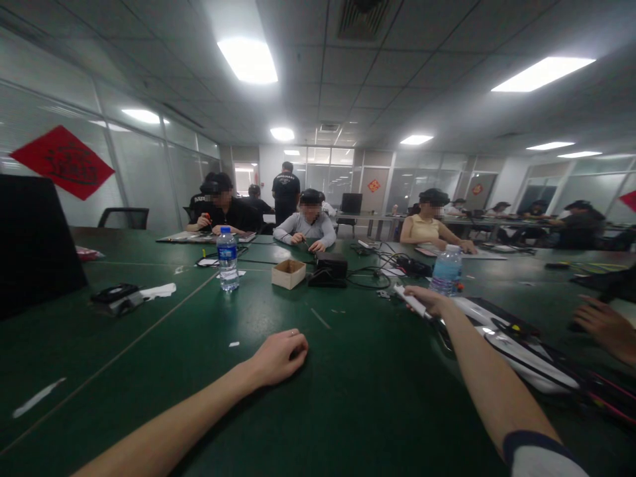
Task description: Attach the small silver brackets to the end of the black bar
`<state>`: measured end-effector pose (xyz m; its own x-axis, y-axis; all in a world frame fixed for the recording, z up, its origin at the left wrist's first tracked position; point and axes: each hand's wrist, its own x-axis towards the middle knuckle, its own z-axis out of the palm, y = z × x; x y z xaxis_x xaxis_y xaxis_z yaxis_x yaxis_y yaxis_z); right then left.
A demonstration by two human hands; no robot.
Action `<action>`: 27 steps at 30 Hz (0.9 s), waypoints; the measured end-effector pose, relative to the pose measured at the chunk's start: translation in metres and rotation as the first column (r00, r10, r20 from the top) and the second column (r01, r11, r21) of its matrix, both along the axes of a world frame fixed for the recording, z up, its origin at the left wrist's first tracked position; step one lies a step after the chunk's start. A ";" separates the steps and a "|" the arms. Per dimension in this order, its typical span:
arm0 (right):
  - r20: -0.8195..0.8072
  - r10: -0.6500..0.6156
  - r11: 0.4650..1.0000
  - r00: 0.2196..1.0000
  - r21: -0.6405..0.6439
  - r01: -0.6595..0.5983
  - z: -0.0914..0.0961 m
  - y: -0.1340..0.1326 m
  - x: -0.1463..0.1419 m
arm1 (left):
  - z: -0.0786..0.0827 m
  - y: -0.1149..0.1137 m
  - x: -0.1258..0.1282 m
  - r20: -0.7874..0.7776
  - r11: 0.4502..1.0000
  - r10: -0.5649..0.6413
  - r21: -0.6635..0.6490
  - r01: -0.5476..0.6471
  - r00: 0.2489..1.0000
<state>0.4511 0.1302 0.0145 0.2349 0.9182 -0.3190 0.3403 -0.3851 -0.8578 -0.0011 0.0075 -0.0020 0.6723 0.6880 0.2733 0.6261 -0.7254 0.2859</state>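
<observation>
My left hand (281, 356) rests on the green table (348, 397), its fingers curled in loosely, and I see nothing in it. Stretched out to the right, my right hand (428, 300) is closed around a long, narrow white object (410, 301), whose kind I cannot make out. Just behind that hand stands a plastic water bottle (447, 271) with a pale blue label. A white and black device (521, 354) lies beside my right forearm, partly hidden by it.
Ahead are a water bottle (228, 262), an open cardboard box (289, 273), a black box-shaped device (328, 269) and tangled cables (412, 266). A black gadget (119, 297) lies left, near a dark screen (34, 245). Another person's hand (606, 328) is at right; several people sit opposite.
</observation>
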 end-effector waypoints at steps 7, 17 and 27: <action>-0.093 -0.028 0.999 0.995 -0.028 0.026 0.005 -0.004 0.001 | -0.003 0.003 0.000 0.002 1.000 -0.010 0.012 0.010 1.000; -0.114 -0.043 0.999 0.993 0.003 0.043 0.007 -0.002 0.005 | -0.003 0.003 0.000 -0.007 1.000 -0.007 0.015 0.007 1.000; -0.016 -0.061 0.997 0.998 0.052 0.061 0.001 0.001 0.006 | 0.000 0.001 0.001 0.003 1.000 -0.008 0.009 0.008 1.000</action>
